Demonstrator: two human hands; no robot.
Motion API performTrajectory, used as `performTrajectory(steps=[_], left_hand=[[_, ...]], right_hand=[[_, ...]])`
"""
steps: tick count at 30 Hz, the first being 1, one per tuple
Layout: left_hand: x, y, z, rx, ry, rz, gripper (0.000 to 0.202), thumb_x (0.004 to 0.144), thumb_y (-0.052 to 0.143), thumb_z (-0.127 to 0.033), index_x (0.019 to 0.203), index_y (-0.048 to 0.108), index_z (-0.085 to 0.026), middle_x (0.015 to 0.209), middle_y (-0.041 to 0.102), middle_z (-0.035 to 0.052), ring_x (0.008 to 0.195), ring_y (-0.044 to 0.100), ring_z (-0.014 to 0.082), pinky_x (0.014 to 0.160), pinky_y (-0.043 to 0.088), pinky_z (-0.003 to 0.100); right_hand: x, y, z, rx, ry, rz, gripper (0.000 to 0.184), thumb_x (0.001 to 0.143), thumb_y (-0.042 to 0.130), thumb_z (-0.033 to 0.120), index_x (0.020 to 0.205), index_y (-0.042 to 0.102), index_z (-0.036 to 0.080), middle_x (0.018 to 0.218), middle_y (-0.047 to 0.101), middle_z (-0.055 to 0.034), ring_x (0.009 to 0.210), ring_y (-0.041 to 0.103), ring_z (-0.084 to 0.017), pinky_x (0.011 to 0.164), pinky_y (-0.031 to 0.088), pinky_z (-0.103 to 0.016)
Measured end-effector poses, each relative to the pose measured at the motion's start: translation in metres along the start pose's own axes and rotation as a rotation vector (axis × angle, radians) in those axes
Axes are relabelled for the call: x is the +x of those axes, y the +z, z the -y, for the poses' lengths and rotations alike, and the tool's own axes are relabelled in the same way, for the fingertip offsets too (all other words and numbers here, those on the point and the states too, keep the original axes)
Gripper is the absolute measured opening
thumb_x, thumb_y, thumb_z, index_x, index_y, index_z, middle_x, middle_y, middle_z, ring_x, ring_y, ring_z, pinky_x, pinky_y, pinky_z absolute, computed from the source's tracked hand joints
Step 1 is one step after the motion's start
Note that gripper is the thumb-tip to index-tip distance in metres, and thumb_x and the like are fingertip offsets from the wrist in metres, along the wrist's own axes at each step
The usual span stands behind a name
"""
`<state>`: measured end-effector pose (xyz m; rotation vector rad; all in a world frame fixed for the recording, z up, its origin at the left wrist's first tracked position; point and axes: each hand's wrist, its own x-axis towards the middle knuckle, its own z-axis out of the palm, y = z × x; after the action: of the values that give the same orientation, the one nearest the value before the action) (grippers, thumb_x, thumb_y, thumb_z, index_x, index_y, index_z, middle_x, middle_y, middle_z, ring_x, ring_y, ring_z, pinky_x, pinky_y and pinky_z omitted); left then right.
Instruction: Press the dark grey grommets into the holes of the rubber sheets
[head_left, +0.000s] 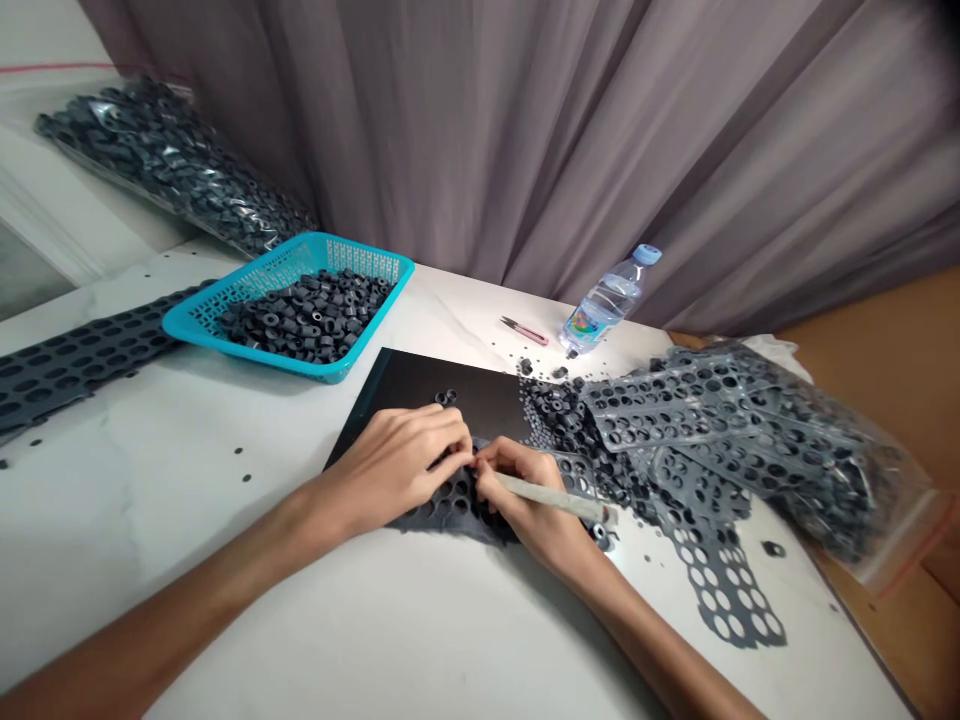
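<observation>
A slim stick-like tool with a pale wrapped handle is gripped in my right hand; its tip points left toward my other hand and is hidden by fingers. My left hand is closed, thumb and fingertips pressed together right by that tip. Whatever those fingers pinch is too small or too covered to make out. Under both hands lies a dark perforated rubber sheet with rows of round holes. It rests on the front part of a black board, where a few small black rubber rings sit just beyond my left hand.
A turquoise basket of black rubber pieces stands left, before a filled plastic bag. Right lie a heap of rings, punched sheets and another bag. Pink thread snips and a water bottle are behind.
</observation>
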<state>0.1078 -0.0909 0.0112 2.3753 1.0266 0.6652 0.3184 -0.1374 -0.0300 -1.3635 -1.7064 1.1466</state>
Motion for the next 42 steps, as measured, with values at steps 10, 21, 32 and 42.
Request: performTrajectory(steps=[10, 21, 32, 42], left_hand=[[0.008, -0.018, 0.006, -1.019, -0.435, -0.111, 0.020, 0.094, 0.070, -0.038, 0.102, 0.071, -0.020, 0.119, 0.072, 0.0070, 0.113, 0.068, 0.0223, 0.098, 0.053, 0.033], [0.007, -0.001, -0.002, -1.277, -0.543, 0.090, 0.023, 0.099, 0.066, -0.025, 0.116, 0.071, -0.011, 0.115, 0.078, 0.0117, 0.123, 0.068, 0.0234, 0.116, 0.046, 0.034], [0.006, -0.002, -0.005, -1.363, -0.592, 0.098, 0.025, 0.104, 0.059, -0.028, 0.117, 0.072, -0.011, 0.120, 0.078, 0.0130, 0.122, 0.070, 0.0229, 0.112, 0.051, 0.030], [0.021, 0.013, 0.007, -1.168, -0.479, 0.064, 0.026, 0.103, 0.058, -0.034, 0.113, 0.069, -0.013, 0.120, 0.077, 0.0149, 0.124, 0.069, 0.0263, 0.112, 0.053, 0.036]], right_hand=[[0.006, -0.005, -0.001, 0.314, 0.102, 0.017, 0.020, 0.098, 0.061, 0.038, 0.095, 0.064, 0.018, 0.071, 0.066, 0.0005, 0.052, 0.056, -0.010, 0.041, 0.043, -0.018], [0.007, -0.005, -0.001, 0.360, 0.087, -0.060, 0.024, 0.098, 0.063, 0.041, 0.091, 0.061, 0.018, 0.069, 0.066, 0.0008, 0.050, 0.056, -0.010, 0.041, 0.046, -0.018], [0.003, -0.007, 0.000, 0.253, 0.070, 0.011, 0.026, 0.101, 0.058, 0.043, 0.093, 0.062, 0.018, 0.071, 0.065, 0.0008, 0.051, 0.054, -0.009, 0.043, 0.043, -0.018], [-0.003, -0.004, 0.006, 0.072, -0.034, 0.036, 0.014, 0.100, 0.055, 0.027, 0.092, 0.063, 0.019, 0.070, 0.064, 0.0017, 0.057, 0.056, -0.011, 0.052, 0.041, -0.021]])
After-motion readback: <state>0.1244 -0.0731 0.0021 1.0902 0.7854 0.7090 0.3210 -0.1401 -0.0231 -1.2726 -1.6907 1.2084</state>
